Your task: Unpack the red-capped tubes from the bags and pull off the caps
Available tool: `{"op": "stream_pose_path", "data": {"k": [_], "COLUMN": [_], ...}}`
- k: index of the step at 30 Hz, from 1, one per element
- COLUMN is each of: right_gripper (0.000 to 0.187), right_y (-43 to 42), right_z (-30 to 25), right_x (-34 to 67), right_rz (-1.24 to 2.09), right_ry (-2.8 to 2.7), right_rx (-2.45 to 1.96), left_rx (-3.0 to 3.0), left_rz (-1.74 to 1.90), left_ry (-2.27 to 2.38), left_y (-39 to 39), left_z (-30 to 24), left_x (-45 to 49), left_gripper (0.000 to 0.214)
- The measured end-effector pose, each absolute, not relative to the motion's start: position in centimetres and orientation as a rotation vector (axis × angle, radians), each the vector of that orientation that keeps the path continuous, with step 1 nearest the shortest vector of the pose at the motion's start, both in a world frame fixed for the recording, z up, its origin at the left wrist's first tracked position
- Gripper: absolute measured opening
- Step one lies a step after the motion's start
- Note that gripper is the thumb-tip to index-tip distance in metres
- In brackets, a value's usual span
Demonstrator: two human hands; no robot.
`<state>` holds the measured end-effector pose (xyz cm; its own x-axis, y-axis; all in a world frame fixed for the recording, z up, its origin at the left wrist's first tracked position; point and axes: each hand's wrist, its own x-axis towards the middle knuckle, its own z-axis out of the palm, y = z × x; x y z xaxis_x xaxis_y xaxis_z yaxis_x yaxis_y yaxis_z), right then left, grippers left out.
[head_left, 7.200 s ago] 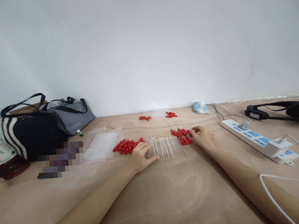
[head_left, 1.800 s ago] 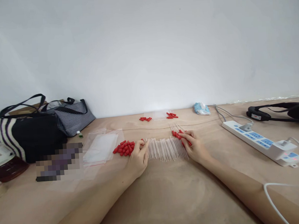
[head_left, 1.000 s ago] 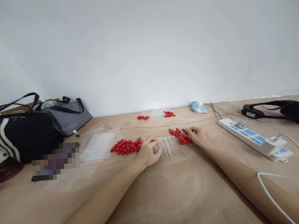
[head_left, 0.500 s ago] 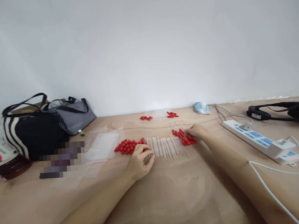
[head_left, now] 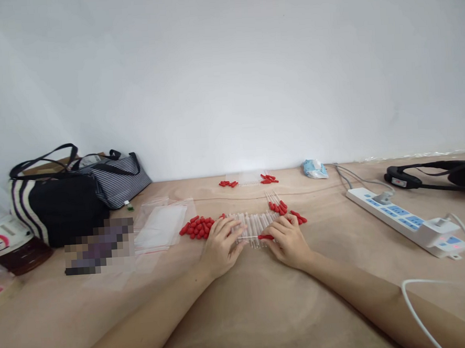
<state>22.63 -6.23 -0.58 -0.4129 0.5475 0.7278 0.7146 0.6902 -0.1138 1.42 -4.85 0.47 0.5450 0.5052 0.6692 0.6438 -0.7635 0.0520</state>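
My left hand is closed in a pinch on one end of a thin clear tube, held level just above the near ends of a row of like tubes. At the tube's other end, my right hand pinches a red rubber bulb. Bulb and tube are in line; whether the tube is inside the bulb is too small to tell. Left of the row lies a heap of red bulbs. Beyond my right hand are tubes with red bulbs on their ends and more red bulbs.
Clear zip bags lie at left, near a pixelated item, two bags and a large bottle. A power strip with cables, a blue packet and a black headset are at right. More tubes and bulbs lie by the wall.
My right hand has come from the red bulbs at right to the middle, bringing a red bulb to the tube at my left hand. My left hand has shifted slightly right.
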Motion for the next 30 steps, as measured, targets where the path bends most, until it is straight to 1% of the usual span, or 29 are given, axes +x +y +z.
{"op": "stream_pose_path", "data": {"k": [2, 4, 9, 13, 17, 20, 24, 27, 30], "right_gripper": [0.014, 0.013, 0.013, 0.013, 0.015, 0.016, 0.024, 0.028, 0.034], "right_y": [-6.2, -6.2, -6.2, -6.2, -6.0, -5.2, -3.3, -1.7, -0.3], "right_z": [-0.7, -0.7, -1.1, -1.3, -1.2, -1.1, -1.1, -1.3, -1.5], "right_x": [22.1, 21.9, 21.8, 22.2, 24.1, 25.7, 26.8, 28.2, 30.4], "right_rz": [-0.265, -0.273, -0.340, -0.331, -0.285, -0.136, 0.096, 0.163, 0.300], "right_ry": [-2.117, -2.114, -2.134, -2.150, -2.049, -1.942, -1.755, -1.587, -1.383], "right_rx": [-0.927, -0.916, -0.905, -0.898, -1.031, -1.051, -0.988, -1.183, -1.430], "left_rx": [-2.616, -2.648, -2.667, -2.667, -2.599, -2.546, -2.483, -2.437, -2.459], "left_rz": [-1.027, -1.063, -1.125, -1.164, -1.202, -1.241, -1.259, -1.237, -1.232], "left_ry": [-0.893, -0.863, -0.838, -0.789, -0.854, -0.952, -1.066, -1.121, -1.120], "left_y": [-4.9, -4.9, -5.1, -5.0, -4.5, -4.4, -4.4, -3.9, -3.1], "left_z": [0.4, 0.4, 0.2, 0.1, 0.3, 0.5, 0.4, 0.2, 0.4], "left_x": [1.7, 1.9, 2.0, 1.8, 0.1, -1.2, -1.0, -0.1, 1.1], "left_gripper": [0.016, 0.012, 0.010, 0.009, 0.012, 0.013, 0.024, 0.032, 0.031]}}
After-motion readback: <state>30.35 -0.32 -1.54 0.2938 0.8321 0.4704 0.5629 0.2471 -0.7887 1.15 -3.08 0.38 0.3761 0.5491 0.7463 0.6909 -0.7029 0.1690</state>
